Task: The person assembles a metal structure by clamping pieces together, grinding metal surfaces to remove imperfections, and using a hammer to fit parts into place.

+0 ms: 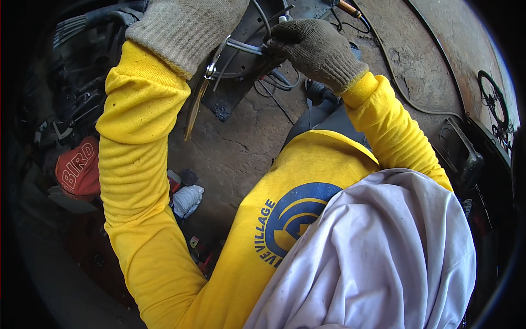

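My left hand (189, 33), in a grey knit glove, is over the work at the top edge; its fingers are hidden. Below its wrist hangs a hinged metal tool (210, 71) with a flat brass-coloured handle (193, 112). Pale grey rods or thick wires (245, 47) run from beside this tool to the fingers of my right hand (318, 52). That hand wears a brownish-grey knit glove, its fingers curled closed; exactly what they grip is hidden. Under both hands lies a dark steel piece (222, 104) with holes and a rough, lumpy corner.
A brown-handled tool with a cable (349, 8) lies beyond my right hand. A long hose (402, 93) curves over the concrete floor (235, 142). On the left are a red cap (79, 170), dark clutter and a white cloth bundle (187, 200). A spoked wheel (493, 98) stands far right.
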Available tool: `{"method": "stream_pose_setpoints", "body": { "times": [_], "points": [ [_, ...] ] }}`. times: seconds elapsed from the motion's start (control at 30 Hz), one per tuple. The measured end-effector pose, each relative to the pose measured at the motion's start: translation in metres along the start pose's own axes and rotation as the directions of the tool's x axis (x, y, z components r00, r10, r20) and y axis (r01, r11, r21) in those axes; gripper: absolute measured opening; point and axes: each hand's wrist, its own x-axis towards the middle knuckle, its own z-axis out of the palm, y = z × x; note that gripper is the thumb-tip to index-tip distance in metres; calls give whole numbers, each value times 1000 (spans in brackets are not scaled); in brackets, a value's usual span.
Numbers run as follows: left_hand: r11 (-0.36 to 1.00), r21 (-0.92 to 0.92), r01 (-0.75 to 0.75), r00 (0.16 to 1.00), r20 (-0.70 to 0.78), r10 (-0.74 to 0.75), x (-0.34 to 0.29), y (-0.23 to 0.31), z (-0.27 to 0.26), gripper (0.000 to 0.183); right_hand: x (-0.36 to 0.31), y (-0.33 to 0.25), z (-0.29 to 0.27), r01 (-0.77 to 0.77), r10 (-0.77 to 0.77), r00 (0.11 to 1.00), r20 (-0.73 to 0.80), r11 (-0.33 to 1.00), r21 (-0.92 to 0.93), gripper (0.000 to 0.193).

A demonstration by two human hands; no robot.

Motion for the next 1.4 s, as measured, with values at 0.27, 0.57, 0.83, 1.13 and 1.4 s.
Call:
{"method": "stream_pose_setpoints", "body": {
  "times": [0.27, 0.57, 0.83, 1.13, 1.4],
  "points": [
    [998, 12, -54, 993, -101, 55, -3, 2, 0, 13, -7, 8, -2, 132, -123, 988, -91, 986, 102, 34],
    [998, 46, -53, 997, -53, 55, -1, 4, -6, 15, -54, 83, -12, 93, 178, 933, -314, 722, 685, 27],
    [991, 120, 53, 999, -15, -51, -9, 9, -6, 15, -48, 75, 12, 198, 3, 934, -356, 828, 525, 26],
    [996, 84, 35, 992, -122, -24, -11, 7, -1, 16, -17, 31, 29, 321, -241, 920, -309, 916, 242, 23],
    [998, 61, 30, 989, -147, -21, -13, 5, 6, 16, -11, 13, 5, 272, -246, 943, -225, 958, 92, 21]
  ]
}}
